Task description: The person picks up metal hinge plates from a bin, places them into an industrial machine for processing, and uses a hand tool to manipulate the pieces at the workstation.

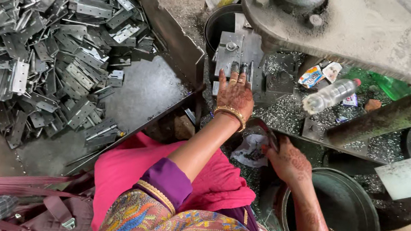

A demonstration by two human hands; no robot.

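Steel hinge is being seated on the press die by the left hand, fingers extended; right hand grasps a dark piece; careful alignment is needed.

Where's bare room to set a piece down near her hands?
Free: the tray floor between the hinge pile and its right wall, and the dark pan by the right hand. Crowded: the press bed around the left hand and bottle.

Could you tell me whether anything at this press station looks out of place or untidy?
Yes. A plastic bottle lies on its side on the press bed, among wrappers and metal shavings, close to the left hand at the die. The hinges lie in a loose heap in the tray.
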